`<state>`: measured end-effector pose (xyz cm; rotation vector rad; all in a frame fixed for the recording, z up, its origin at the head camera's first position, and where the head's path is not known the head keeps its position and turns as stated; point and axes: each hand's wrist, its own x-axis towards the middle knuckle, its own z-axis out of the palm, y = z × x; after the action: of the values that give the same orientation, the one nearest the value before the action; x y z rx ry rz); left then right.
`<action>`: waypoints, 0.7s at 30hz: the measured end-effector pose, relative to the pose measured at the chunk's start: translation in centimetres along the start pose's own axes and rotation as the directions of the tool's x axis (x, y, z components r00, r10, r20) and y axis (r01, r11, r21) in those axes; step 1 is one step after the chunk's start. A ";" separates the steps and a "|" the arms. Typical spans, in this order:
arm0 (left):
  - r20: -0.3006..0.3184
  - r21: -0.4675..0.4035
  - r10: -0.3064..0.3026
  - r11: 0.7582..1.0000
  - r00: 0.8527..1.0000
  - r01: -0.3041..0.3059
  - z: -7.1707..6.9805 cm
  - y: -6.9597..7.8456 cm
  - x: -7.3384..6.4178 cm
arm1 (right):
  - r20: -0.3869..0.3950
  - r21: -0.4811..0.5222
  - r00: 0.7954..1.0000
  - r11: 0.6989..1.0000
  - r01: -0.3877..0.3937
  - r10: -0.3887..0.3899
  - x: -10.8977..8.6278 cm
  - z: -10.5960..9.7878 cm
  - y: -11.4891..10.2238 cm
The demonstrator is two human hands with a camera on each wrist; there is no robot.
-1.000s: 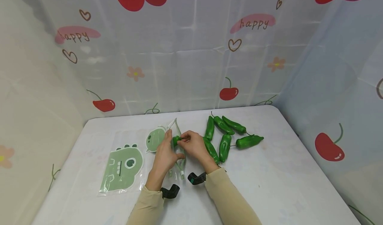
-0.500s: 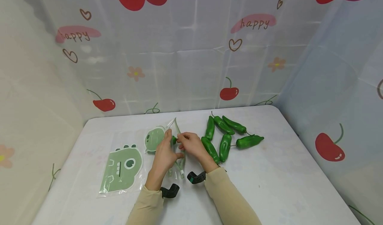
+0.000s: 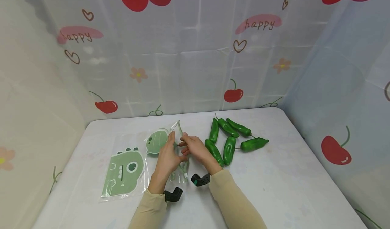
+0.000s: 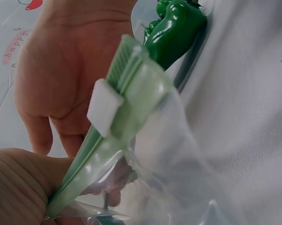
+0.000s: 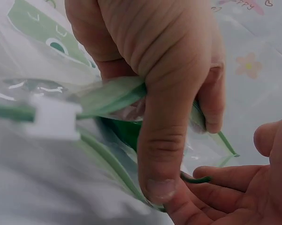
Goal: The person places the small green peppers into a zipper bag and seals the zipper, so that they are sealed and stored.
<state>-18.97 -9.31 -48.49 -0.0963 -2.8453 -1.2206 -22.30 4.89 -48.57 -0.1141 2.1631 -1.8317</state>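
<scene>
Right wrist | pepper (image 5: 126, 132) seemingly inside bag (image 5: 113, 96), beside spread left hand (image 5: 164, 70) | stem (image 5: 199, 179) near right hand (image 5: 260, 185), thumb and fingers apart

Left word: "happy" (image 3: 78, 37), lower case, brown handwritten-style letters over a pink smear, printed on the back sheet (image 3: 195, 80).
Right word: a second "happy" (image 3: 260, 24), same lettering on its own pink patch, set higher and farther right on that sheet.
Left wrist view: a sideways "happy" (image 4: 13, 46) on a pink band near the left edge; which of the two words this is cannot be told.
Right wrist view: only "ppy" (image 5: 245, 5) reads, beside pink at the top edge, upper right.
</scene>
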 end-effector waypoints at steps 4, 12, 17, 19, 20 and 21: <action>0.002 -0.006 -0.006 1.000 1.000 0.006 0.0 0.0 0.0 | -0.012 -0.034 1.000 0.999 0.011 -0.012 -0.1 -0.7 -0.1; 0.000 0.001 -0.011 1.000 1.000 0.011 0.1 0.0 0.0 | -0.009 -0.137 0.999 0.990 0.035 -0.036 -0.9 -2.2 -0.8; 0.012 0.000 -0.021 1.000 1.000 0.021 0.3 0.0 0.0 | -0.001 -0.210 0.997 0.975 0.076 -0.078 -1.8 -3.4 -0.6; 0.013 -0.001 -0.025 1.000 1.000 0.025 0.3 0.0 0.0 | 0.003 -0.234 0.994 0.967 0.106 -0.108 -2.1 -3.9 -0.5; 0.013 0.001 -0.025 1.000 1.000 0.025 0.3 0.0 0.0 | 0.002 -0.245 0.993 0.963 0.115 -0.118 -2.3 -4.2 -0.4; 0.014 0.000 -0.030 1.000 0.999 0.030 0.3 0.0 0.1 | 0.000 -0.253 0.992 0.959 0.123 -0.128 -2.5 -4.5 -0.4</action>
<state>-19.03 -9.10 -48.69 -0.0628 -2.8695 -1.2303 -21.27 9.71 -47.13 -0.2993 2.4443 -1.6141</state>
